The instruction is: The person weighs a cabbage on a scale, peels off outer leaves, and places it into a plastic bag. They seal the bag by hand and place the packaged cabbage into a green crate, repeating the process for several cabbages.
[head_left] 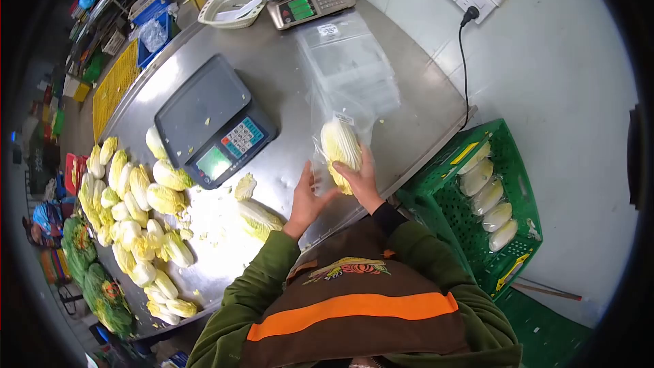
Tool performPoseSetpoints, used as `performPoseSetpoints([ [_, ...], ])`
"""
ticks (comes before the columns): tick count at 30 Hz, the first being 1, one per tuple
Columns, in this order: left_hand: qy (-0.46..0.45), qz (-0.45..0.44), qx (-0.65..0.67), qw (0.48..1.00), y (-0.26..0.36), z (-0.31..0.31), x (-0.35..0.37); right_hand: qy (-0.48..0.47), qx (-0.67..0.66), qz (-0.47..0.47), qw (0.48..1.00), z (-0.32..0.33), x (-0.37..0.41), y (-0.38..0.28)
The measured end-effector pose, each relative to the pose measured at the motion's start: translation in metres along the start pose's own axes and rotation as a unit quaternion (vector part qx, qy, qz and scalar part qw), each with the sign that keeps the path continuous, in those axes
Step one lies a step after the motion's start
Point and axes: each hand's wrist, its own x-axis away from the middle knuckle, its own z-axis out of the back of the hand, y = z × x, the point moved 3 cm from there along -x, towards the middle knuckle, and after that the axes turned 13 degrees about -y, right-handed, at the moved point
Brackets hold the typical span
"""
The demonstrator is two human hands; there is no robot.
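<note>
My right hand (363,182) is closed around the lower end of a pale napa cabbage (340,146), its thumb across the leaves. The far end of that cabbage lies at the mouth of a clear plastic bag (345,118); how far inside it reaches I cannot make out. Just left of the cabbage, my left hand (308,199) is open, thumb and fingers apart, near the bag's edge. Beyond them a stack of flat clear bags (351,61) rests on the metal table (409,95). Another napa cabbage (257,219) lies left of my left hand, beside a loose leaf (245,187).
A digital scale (211,116) stands left of the bags, a second scale (303,0) and a white basket (230,8) behind. Many cabbages (139,187) are heaped at left. A green crate (521,191) with several wrapped cabbages (487,195) sits off the table's right edge.
</note>
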Motion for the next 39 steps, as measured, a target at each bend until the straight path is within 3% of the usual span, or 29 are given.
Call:
performPoseSetpoints([
  [4,0.033,0.100,0.122,0.987,-0.050,0.003,0.019,-0.009,-0.080,-0.057,0.995,-0.032,0.004,0.002],
  [7,-0.011,0.136,0.062,0.989,-0.080,-0.013,0.054,0.026,0.035,-0.049,0.998,-0.044,-0.010,0.025],
  [10,0.021,0.210,0.068,0.975,-0.079,-0.004,0.077,0.035,0.138,-0.030,0.989,-0.057,-0.023,0.040],
  [12,0.138,0.150,-0.076,0.976,-0.053,0.003,0.083,0.011,0.101,-0.027,0.994,-0.061,-0.023,0.053],
  [13,0.141,0.152,-0.073,0.976,-0.050,0.003,0.082,-0.010,0.064,-0.020,0.998,-0.063,-0.022,0.056],
  [15,0.142,0.143,-0.186,0.962,-0.042,0.007,0.074,-0.003,0.036,-0.011,0.999,-0.074,-0.013,0.041],
  [17,0.146,0.138,-0.186,0.962,-0.039,0.011,0.072,0.005,0.006,-0.003,1.000,-0.080,-0.008,0.036],
  [19,0.120,0.165,-0.213,0.955,-0.041,0.015,0.070,-0.027,-0.020,-0.068,0.997,-0.086,-0.008,0.048],
  [23,0.134,0.143,-0.290,0.937,-0.048,0.032,0.075,-0.034,-0.025,-0.027,0.999,-0.103,-0.003,0.034],
  [25,0.065,0.028,-0.334,0.940,-0.053,0.029,0.078,-0.024,0.212,0.083,0.973,-0.104,-0.013,0.033],
  [26,0.056,0.000,-0.337,0.940,-0.057,0.024,0.084,-0.040,0.137,0.030,0.989,-0.106,-0.019,0.038],
  [29,0.099,0.057,-0.290,0.950,-0.073,0.029,0.095,-0.014,0.205,0.006,0.979,-0.104,-0.020,0.043],
  [30,0.096,0.058,-0.288,0.951,-0.073,0.028,0.097,-0.051,0.079,-0.001,0.996,-0.101,-0.017,0.049],
  [33,0.149,0.062,-0.226,0.961,-0.065,0.017,0.116,-0.132,0.014,-0.020,0.991,-0.071,0.014,0.050],
  [34,0.118,0.110,-0.176,0.971,-0.065,0.016,0.122,-0.197,0.047,-0.009,0.979,-0.057,0.032,0.040],
  [35,0.088,0.155,-0.128,0.976,-0.067,0.013,0.127,-0.197,0.050,-0.021,0.979,-0.045,0.050,0.033],
  [37,0.123,0.135,-0.122,0.976,-0.072,0.009,0.139,-0.215,0.242,0.017,0.946,-0.030,0.079,0.024],
  [39,0.047,0.177,-0.123,0.975,-0.067,0.014,0.147,-0.207,0.277,0.037,0.938,-0.021,0.095,0.022],
])
